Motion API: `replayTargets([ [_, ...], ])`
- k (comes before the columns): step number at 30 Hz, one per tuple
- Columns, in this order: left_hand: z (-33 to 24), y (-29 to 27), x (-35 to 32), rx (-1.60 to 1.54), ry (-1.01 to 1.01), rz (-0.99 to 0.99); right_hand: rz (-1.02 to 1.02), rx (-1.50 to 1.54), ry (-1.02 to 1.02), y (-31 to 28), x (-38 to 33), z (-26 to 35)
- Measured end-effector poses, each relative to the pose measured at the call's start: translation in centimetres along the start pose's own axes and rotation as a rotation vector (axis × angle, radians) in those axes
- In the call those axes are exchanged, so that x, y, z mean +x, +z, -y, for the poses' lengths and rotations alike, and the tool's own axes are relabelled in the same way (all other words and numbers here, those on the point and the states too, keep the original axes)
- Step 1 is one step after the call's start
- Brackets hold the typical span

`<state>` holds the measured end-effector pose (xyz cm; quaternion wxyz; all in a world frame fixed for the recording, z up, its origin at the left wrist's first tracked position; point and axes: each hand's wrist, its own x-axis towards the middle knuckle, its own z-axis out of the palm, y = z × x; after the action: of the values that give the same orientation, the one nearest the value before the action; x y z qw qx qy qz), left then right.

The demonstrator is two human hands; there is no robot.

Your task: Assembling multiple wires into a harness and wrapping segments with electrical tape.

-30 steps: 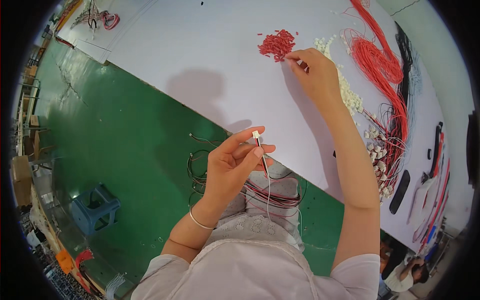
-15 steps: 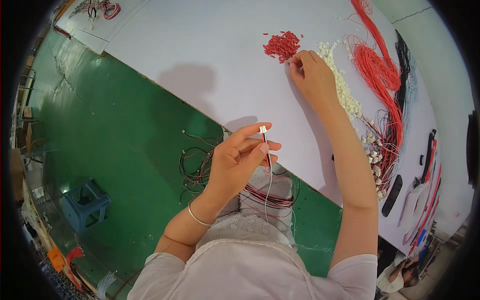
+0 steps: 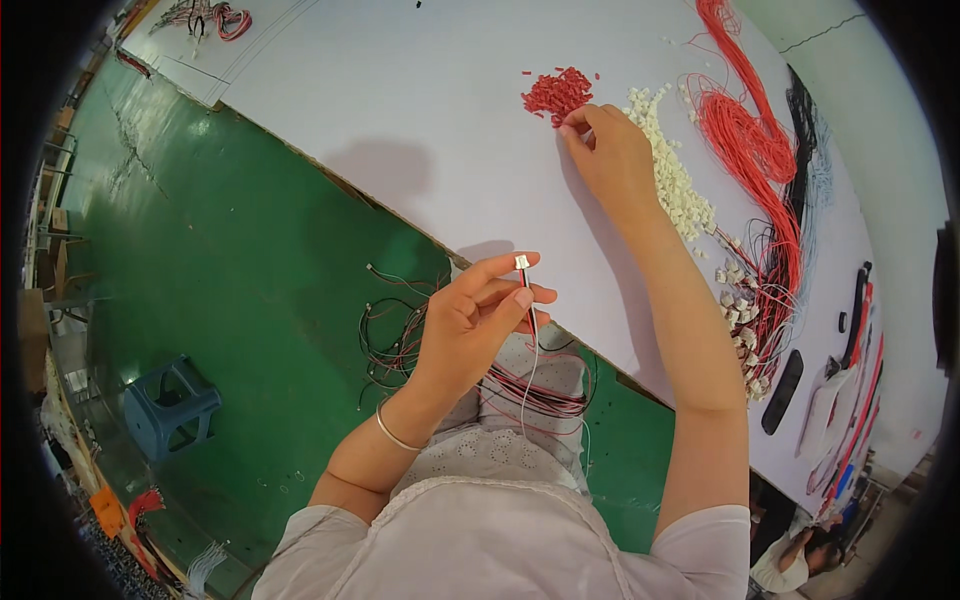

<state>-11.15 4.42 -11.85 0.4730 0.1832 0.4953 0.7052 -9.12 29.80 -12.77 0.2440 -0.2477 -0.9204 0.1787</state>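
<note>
My left hand [image 3: 468, 325] is raised in front of the table edge, thumb and fingers pinching a wired connector. Its small white housing [image 3: 522, 262] points up by the index fingertip, and thin black, red and white wires [image 3: 531, 335] hang below the thumb toward my lap. Over the table, my right hand [image 3: 615, 160] has its thumb and index finger pinched together at the near edge of a pile of small red pieces [image 3: 558, 92]. Whatever lies between those fingertips is too small to make out. Beside that hand spreads a heap of small white connector housings [image 3: 678, 185].
Long red wires [image 3: 750, 150] and black wires [image 3: 803, 130] lie along the table's right side, near several wired connectors [image 3: 740, 310]. A wire bundle [image 3: 540, 395] rests across my lap. A blue stool [image 3: 172, 405] stands on the green floor; another person [image 3: 785, 565] is at lower right.
My right hand has shifted slightly down and left at the red pile, its fingertips against the pile's near edge. My left hand keeps its hold on the connector, almost unmoved.
</note>
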Motion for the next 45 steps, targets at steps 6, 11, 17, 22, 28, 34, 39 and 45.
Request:
replayTargets([
  [6, -0.4, -0.6, 0.1, -0.008, -0.003, -0.031, 0.107, 0.166, 0.057, -1.7, -1.6, 0.5],
  [11, -0.7, -0.7, 0.7, 0.01, 0.002, -0.035, 0.124, 0.155, 0.16, -2.2, -1.9, 0.7],
  [17, -1.3, -0.6, 1.7, -0.002, 0.014, -0.032, 0.063, -0.074, -0.042, -2.0, -2.8, 0.7],
  [22, -2.3, -0.8, 1.9, 0.022, -0.018, -0.063, 0.206, 0.325, -0.028, -6.6, -7.2, 7.9],
  [28, -1.5, 0.4, 1.6, 0.069, 0.043, -0.046, 0.093, 0.174, -0.24, -6.3, -9.2, 8.9],
  [34, -1.5, 1.0, 1.1, 0.086, 0.066, 0.006, -0.01, 0.005, -0.375, -6.4, -9.8, 8.6],
  [39, -1.4, 1.5, 0.6, 0.13, 0.118, -0.002, -0.014, 0.008, -0.321, -7.0, -10.4, 8.8],
  [45, -0.9, 1.7, 0.2, 0.143, 0.161, 0.022, -0.046, 0.037, -0.311, -7.4, -10.8, 9.0],
])
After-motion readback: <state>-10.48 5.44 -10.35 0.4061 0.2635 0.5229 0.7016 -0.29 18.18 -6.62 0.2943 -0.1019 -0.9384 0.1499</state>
